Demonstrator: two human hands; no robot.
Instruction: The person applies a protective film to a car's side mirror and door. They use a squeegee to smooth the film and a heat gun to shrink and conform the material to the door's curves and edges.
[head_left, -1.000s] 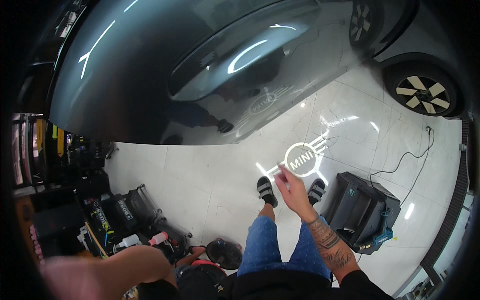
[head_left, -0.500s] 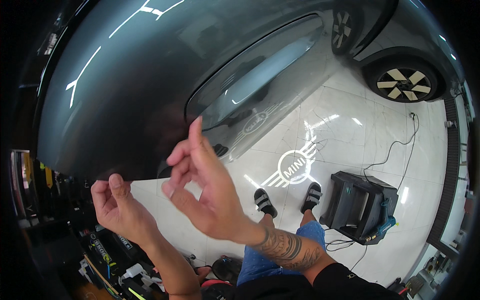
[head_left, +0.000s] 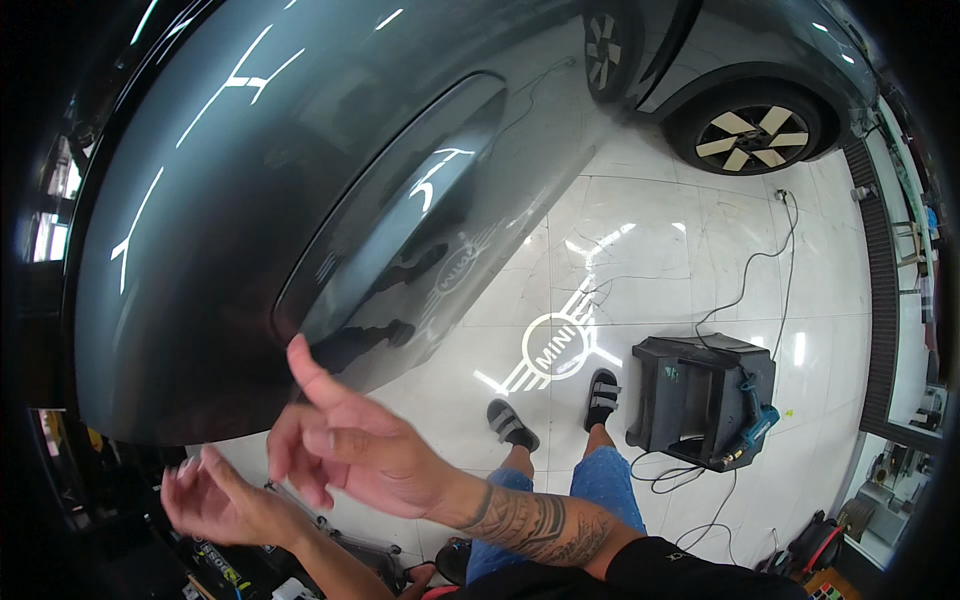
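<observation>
A glossy dark grey-blue car body panel (head_left: 215,240) curves across the upper left, with a long recessed section (head_left: 375,235) along it. My right hand (head_left: 365,455) is in front of the panel's lower part, index finger stretched up to the near corner of the recess. I cannot tell whether that fingertip touches the surface. Its other fingers curl loosely around nothing visible. Just below the panel's bottom edge is my left hand (head_left: 235,505), slightly blurred, fingers apart and nothing seen in them.
A black box-shaped stool (head_left: 655,400) stands on the glossy tiled floor (head_left: 650,245), a blue-green power tool (head_left: 757,425) at its side. Cables (head_left: 745,275) trail nearby. A bright winged emblem is on the floor before my feet. A car wheel (head_left: 752,138) is at the upper right.
My view has shifted, so the panel and recess sit lower and farther left. My left hand has let go of the panel's bottom edge. My right index finger still points at the recess corner.
</observation>
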